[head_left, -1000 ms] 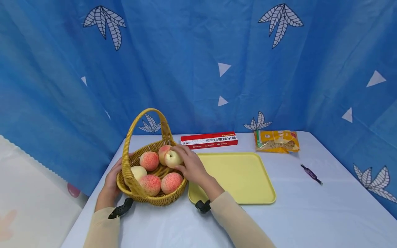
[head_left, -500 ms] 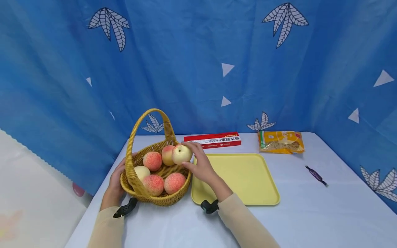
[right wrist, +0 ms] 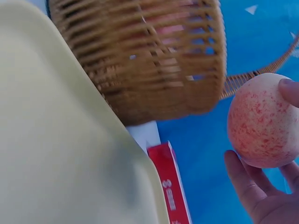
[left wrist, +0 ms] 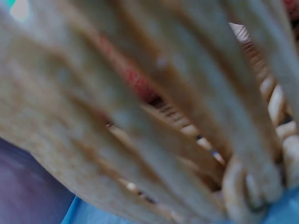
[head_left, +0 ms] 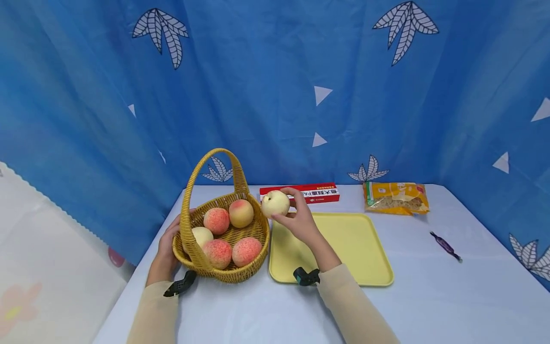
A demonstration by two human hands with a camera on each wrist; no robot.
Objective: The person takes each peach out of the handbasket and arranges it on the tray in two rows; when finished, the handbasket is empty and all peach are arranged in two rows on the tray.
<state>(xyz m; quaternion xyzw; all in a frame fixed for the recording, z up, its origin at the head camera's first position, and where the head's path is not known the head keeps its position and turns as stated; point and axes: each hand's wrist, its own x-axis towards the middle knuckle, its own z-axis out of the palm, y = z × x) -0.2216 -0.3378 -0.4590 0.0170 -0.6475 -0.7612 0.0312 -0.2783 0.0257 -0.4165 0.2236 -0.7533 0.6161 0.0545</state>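
Observation:
My right hand [head_left: 304,220] pinches a pale peach [head_left: 273,204] between thumb and fingers, raised over the tray's back left corner beside the basket's right rim. In the right wrist view this peach [right wrist: 264,123] shows a red-speckled side. A wicker basket [head_left: 235,275] with a tall arched handle holds several more peaches, among them a red one [head_left: 247,252] and a yellow-orange one [head_left: 241,213]. My left hand [head_left: 166,246] grips the basket's left side, its fingers partly hidden behind the wicker. Basket weave [left wrist: 187,93] fills the left wrist view, blurred.
A yellow tray [head_left: 339,248] lies right of the basket. Behind it are a red pasta box [head_left: 320,192] and an orange bag of pasta [head_left: 396,198]. A small purple wrapped candy [head_left: 446,246] lies at the right. A blue curtain [head_left: 275,95] hangs behind the table.
My right hand has lifted the pale peach out of the basket and carried it right, past the rim. My left hand stays at the basket. The whole view has shifted slightly.

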